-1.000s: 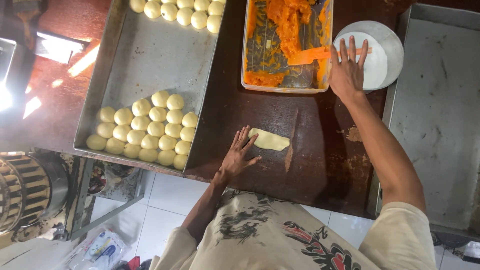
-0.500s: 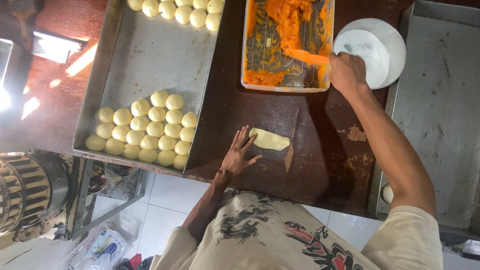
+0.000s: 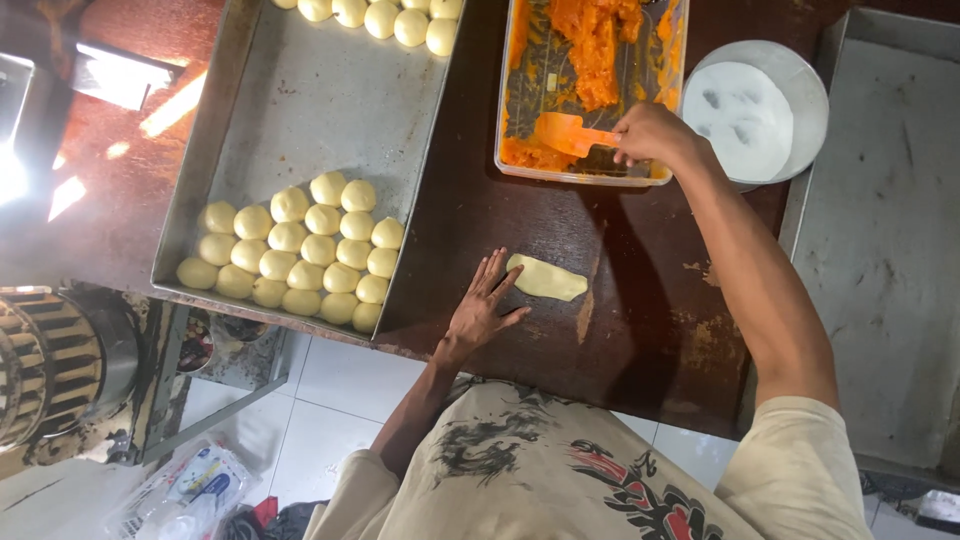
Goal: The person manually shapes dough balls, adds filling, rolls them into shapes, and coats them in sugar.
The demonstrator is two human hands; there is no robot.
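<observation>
Head view: left hand point(image 3: 483, 305) lies flat, fingers spread, on the dark bench point(image 3: 640, 290), fingertips touching a flattened dough piece point(image 3: 546, 279). Right hand point(image 3: 650, 135) is clamped on an orange spatula point(image 3: 570, 133) inside the tub point(image 3: 590, 176) of orange filling.

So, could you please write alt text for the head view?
A person's right hand holds an orange spatula in a clear tub of orange filling, while the left hand rests beside a flattened piece of dough on a dark table.
</observation>
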